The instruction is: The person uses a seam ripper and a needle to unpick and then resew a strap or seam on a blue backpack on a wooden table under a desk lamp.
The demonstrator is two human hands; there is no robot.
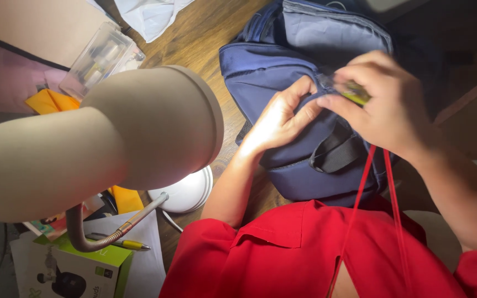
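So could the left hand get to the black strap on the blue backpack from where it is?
Probably yes. The left hand rests on the blue backpack, and the black strap lies just beside it with nothing between; the right hand sits above, holding a small object.

The backpack (305, 83) is navy woven cloth, matt, with a black webbing strap (338, 152). The tabletop (194, 38) is brown wood with visible grain. The lamp shade (100, 138) looks smooth and matt beige, its gooseneck (139, 215) ribbed metal. A clear plastic box (103, 55) shines glossy; the shirt (282, 254) is red cloth.
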